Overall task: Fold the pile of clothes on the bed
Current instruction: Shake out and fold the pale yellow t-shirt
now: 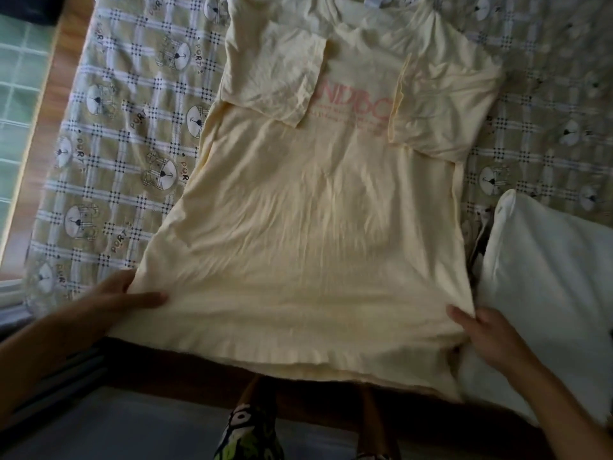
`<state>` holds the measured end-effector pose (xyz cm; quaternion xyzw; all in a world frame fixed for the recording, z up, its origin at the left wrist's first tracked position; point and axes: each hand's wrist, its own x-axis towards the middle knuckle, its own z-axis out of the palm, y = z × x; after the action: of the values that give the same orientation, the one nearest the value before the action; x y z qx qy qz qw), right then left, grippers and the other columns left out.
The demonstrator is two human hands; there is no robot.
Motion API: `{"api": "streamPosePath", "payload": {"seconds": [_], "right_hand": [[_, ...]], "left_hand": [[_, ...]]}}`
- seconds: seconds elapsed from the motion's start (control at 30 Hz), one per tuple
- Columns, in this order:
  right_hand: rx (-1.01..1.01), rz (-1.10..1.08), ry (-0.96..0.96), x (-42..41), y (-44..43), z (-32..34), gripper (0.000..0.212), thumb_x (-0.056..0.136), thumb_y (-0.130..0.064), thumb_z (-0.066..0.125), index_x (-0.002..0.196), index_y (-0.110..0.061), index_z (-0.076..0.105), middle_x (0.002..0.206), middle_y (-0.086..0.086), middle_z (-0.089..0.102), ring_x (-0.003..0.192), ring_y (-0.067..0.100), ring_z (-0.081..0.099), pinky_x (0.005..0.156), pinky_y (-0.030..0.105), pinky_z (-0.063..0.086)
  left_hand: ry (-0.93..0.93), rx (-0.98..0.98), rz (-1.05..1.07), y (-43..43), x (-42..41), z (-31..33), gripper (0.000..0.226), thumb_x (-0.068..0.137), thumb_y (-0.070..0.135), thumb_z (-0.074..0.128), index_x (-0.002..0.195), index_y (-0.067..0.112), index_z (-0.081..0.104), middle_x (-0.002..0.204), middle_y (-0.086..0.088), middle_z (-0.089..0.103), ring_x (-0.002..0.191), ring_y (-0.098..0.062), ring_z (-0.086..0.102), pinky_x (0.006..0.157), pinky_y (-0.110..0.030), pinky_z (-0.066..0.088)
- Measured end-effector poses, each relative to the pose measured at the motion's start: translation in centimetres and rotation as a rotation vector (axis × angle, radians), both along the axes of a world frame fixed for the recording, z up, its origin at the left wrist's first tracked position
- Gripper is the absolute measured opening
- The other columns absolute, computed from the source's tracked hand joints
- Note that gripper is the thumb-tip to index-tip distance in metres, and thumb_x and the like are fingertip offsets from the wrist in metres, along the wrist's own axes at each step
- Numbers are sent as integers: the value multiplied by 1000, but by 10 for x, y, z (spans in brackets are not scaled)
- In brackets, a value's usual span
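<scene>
A pale yellow T-shirt [298,220] with pink lettering on the chest lies spread face up on the bed. Both short sleeves are folded inward over the chest. Its hem hangs over the bed's near edge. My left hand [122,300] grips the lower left corner of the shirt, thumb on top of the cloth. My right hand [481,333] grips the lower right corner, with the thumb on top and the fingers under the fabric.
The checked bedsheet [126,154] with bear prints covers the bed. White fabric [547,283] lies bunched at the right, touching the shirt's edge. A wooden bed frame [56,78] runs along the left beside a tiled floor. My legs stand below the bed edge.
</scene>
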<state>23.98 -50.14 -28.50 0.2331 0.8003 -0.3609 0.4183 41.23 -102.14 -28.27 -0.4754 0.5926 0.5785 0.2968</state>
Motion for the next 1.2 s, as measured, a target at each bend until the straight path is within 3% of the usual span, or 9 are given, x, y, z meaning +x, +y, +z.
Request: {"api": "streamPosePath", "payload": {"seconds": [0.03,0.1,0.17,0.43,0.63,0.73,0.87,1.0,1.2], "right_hand": [[-25,-115,89,6,4,-8,99,50,-89,64,94,0,71,90,3,75,85,21,69,80,34,52],[-205,-469,110,15,-2,-19,55,79,-58,67,101,-8,69,97,1,76,90,18,72,74,30,58],[-209,-529,109,28,-8,-22,26,95,-33,59,107,-11,67,91,-3,77,84,13,72,63,23,58],[274,350,27,47,8,-32,34,85,-38,72,101,-9,69,91,7,72,89,27,69,69,32,46],[557,937,-296,6,6,-10,33,82,-58,58,105,-36,48,122,-3,61,109,20,62,85,31,49],[551,828,-93,-51,-26,6,38,86,-66,49,110,-37,48,111,-7,61,99,20,62,85,36,51],[392,701,509,-134,-82,-1,49,89,-49,59,132,-28,46,131,-2,49,111,23,57,83,37,49],[230,749,712,-225,-135,-32,56,88,-35,67,137,-18,48,136,6,44,121,27,50,91,36,45],[427,762,914,-352,-156,-59,66,83,-30,71,142,-16,43,146,11,36,132,35,40,103,44,41]], "left_hand": [[17,-58,7,0,7,-3,22,80,2,70,100,12,72,99,-17,75,81,-33,74,65,-40,61],[63,-130,39,0,18,-7,20,77,5,71,89,20,68,95,-16,71,78,-34,67,62,-39,55],[89,-144,67,0,30,-11,25,80,5,69,77,28,60,93,-12,64,77,-30,59,57,-35,48],[-69,-198,54,-17,61,-33,26,74,3,74,72,14,50,62,-9,57,45,-21,51,42,-25,45],[-393,-277,-576,-65,52,-76,43,68,17,87,102,26,61,92,-6,71,70,-23,69,61,-39,57],[-292,-569,-883,-80,2,-91,64,53,49,79,111,25,66,98,2,71,89,-17,68,79,-39,57],[229,-1107,-868,-15,-143,-51,53,74,32,81,119,17,57,122,-16,57,108,-38,54,80,-52,50],[656,-1052,-917,24,-270,-64,53,88,43,57,133,16,50,139,-13,49,124,-36,49,94,-53,49],[580,-1064,-1048,12,-416,-112,63,97,42,52,151,16,34,159,-13,29,146,-35,26,116,-51,28]]}}
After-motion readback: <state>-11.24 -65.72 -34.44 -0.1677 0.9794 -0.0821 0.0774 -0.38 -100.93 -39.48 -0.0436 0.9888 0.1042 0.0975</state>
